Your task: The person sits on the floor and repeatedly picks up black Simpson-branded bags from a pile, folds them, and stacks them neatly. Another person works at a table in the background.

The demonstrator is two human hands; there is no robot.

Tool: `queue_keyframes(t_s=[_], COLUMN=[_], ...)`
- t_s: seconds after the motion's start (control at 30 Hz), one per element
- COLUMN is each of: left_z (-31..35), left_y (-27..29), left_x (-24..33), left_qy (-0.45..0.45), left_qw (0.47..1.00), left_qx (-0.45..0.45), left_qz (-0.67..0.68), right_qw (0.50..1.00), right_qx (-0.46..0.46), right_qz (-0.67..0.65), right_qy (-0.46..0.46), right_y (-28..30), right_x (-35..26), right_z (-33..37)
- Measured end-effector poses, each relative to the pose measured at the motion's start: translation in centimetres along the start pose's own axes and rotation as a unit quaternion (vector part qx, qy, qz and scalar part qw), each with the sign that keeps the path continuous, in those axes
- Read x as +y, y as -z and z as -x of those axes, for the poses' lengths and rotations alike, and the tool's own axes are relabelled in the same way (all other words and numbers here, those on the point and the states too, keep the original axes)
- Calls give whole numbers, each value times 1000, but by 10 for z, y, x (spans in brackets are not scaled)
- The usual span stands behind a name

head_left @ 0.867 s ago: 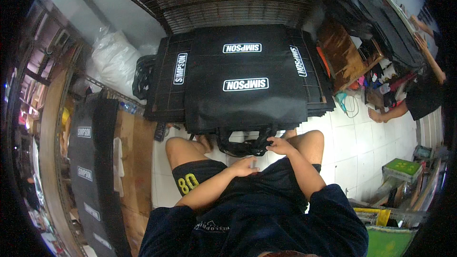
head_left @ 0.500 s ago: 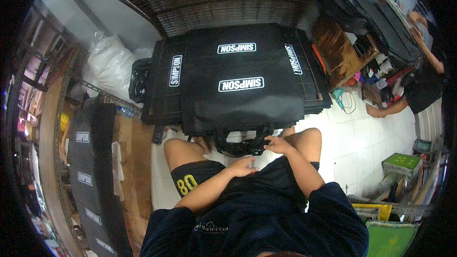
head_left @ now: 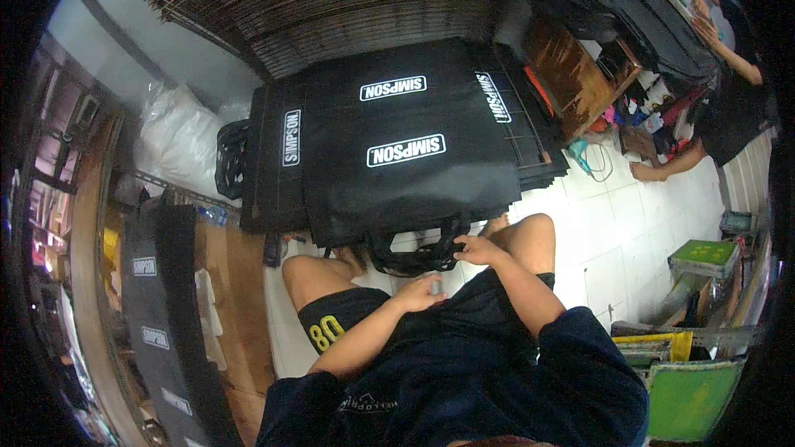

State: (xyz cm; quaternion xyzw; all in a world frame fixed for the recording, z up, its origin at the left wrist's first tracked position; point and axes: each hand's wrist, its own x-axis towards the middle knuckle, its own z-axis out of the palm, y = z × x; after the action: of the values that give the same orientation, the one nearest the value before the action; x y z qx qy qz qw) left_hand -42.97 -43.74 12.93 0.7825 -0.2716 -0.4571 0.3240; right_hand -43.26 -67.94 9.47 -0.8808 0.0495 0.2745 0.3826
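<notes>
Black bags point(head_left: 414, 186) lie in a wide stack in front of me, printed with white-framed labels. Black loop handles point(head_left: 406, 261) hang from the stack's near edge, between my knees. My right hand point(head_left: 479, 251) is closed, with its fingertips on the right end of these handles. Over my lap, apart from the stack, my left hand point(head_left: 421, 293) has its fingers curled together. Something small and greyish shows at its fingertips, too small to name.
Wire racks point(head_left: 331, 0) rise behind the stack. White plastic sacks point(head_left: 186, 136) stand at left, above a board point(head_left: 236, 306) bearing more black bags point(head_left: 157, 298). Another person's arm point(head_left: 729, 54) shows at far right. Green frames point(head_left: 696, 397) stand at lower right.
The view has tilted and shifted slightly, so the stack sits a little further left. My hands keep nearly the same places, the right one still at the handles.
</notes>
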Motion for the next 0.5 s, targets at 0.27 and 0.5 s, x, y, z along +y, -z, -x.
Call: queue_keyframes(t_s=[0.27,0.5], left_z=[2,2], left_y=[2,2], left_x=[5,7], left_qy=[15,23], left_qw=[1000,1000], left_qx=[-17,-14], left_qz=[0,2], right_qw=[1000,1000], right_qx=[-11,-15], right_qz=[-3,-9], right_qy=[-16,-12], right_y=[-2,1], right_x=[4,-1], right_z=[-3,1])
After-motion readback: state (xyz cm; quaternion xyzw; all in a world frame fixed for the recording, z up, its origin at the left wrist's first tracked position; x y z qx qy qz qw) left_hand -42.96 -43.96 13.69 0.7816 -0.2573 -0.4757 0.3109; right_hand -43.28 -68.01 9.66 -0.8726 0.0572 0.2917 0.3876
